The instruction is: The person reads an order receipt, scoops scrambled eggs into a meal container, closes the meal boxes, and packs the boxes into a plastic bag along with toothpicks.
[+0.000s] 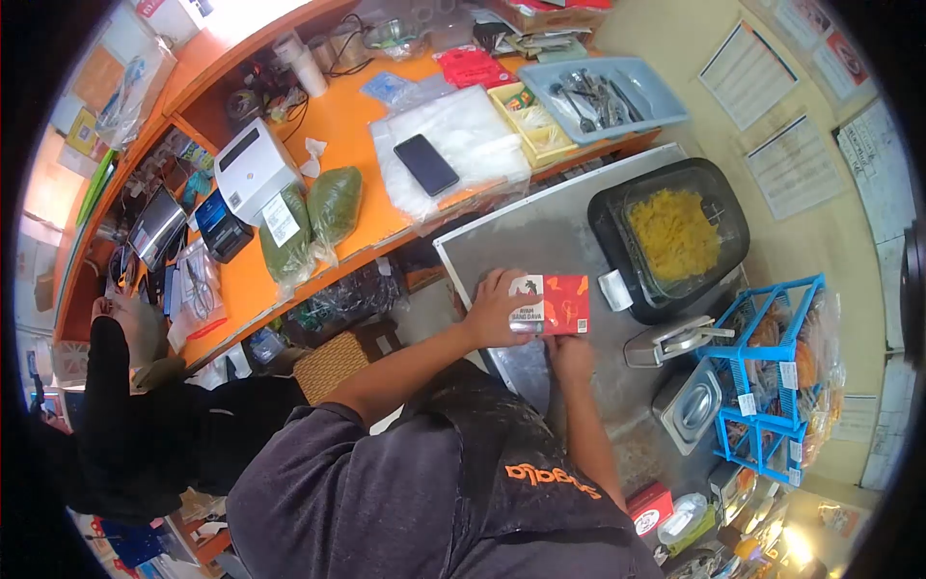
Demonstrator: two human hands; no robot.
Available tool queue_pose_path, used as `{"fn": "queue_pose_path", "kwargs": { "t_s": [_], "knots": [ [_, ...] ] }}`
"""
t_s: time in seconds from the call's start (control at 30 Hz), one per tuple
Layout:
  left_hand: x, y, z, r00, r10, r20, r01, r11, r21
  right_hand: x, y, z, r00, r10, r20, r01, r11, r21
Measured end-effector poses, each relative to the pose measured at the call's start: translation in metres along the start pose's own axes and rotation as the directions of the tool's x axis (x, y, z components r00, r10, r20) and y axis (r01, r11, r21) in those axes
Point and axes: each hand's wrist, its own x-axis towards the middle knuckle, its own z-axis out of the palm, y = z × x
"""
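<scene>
Box (555,301) gripped by left fingers (502,282) and right fingers (554,347), bare steel between counter (540,232) edge and tray (606,232).

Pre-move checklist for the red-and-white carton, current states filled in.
1. Left hand on carton: ok, at its left side.
2. Right hand on carton: ok, at its lower edge.
3. Carton's printed face toward camera: ok.
4. Carton apart from black tray: ok.
5. Free space right of carton: not ok, tray and metal utensil nearby.
6. Carton's contents: cannot tell, interior not visible.
</scene>
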Motion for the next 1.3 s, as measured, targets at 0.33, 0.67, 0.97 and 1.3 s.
{"fn": "queue_pose_path", "kwargs": {
  "t_s": [0.33,0.67,0.97,1.3],
  "knots": [
    [0.110,-0.158,-0.072,0.494,-0.564,-0.661,0.705,0.705,-0.075,-0.035,0.003,0.005,0.986,-0.012,-0.165,0.047,0.977,0.209],
    [0.143,-0.232,-0.123,0.473,-0.698,-0.538,0.844,0.534,0.048,-0.037,0.001,0.008,0.985,0.019,-0.174,0.020,0.975,0.221],
    [0.137,-0.245,-0.113,0.872,-0.207,-0.444,0.377,0.863,0.337,-0.028,-0.012,0.001,0.968,0.085,-0.235,-0.041,0.982,0.186],
    [0.167,-0.366,-0.048,0.963,-0.136,-0.232,0.244,0.806,0.539,-0.034,0.006,0.008,0.978,0.055,-0.200,-0.014,0.979,0.204]
  ]
}}
